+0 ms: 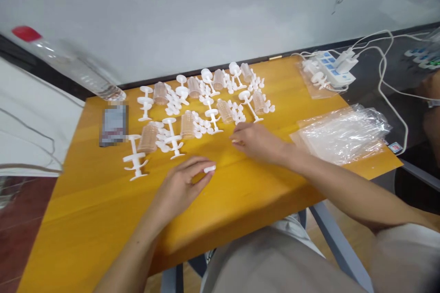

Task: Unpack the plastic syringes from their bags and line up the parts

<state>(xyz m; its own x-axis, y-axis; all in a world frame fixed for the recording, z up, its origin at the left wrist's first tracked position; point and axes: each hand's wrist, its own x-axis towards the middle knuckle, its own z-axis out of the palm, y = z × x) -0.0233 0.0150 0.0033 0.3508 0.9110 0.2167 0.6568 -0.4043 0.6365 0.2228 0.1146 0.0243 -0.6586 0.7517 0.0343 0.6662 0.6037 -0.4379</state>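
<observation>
My left hand is over the front middle of the table, thumb and forefinger closed on a small white plastic piece. To its right, my right hand is closed in a pinch just in front of the laid-out parts. A pale bit shows at its fingertips, too small to make out. Ahead of both hands lie rows of sets: a white plunger-like part with discs, a clear ribbed plastic cylinder and a cluster of small white pieces. Several such sets are spread across the table.
The yellow wooden table meets a whiteboard at the back. A red-capped bottle and a blurred flat packet are at left. Clear plastic bags lie at right, below a power strip with white cables.
</observation>
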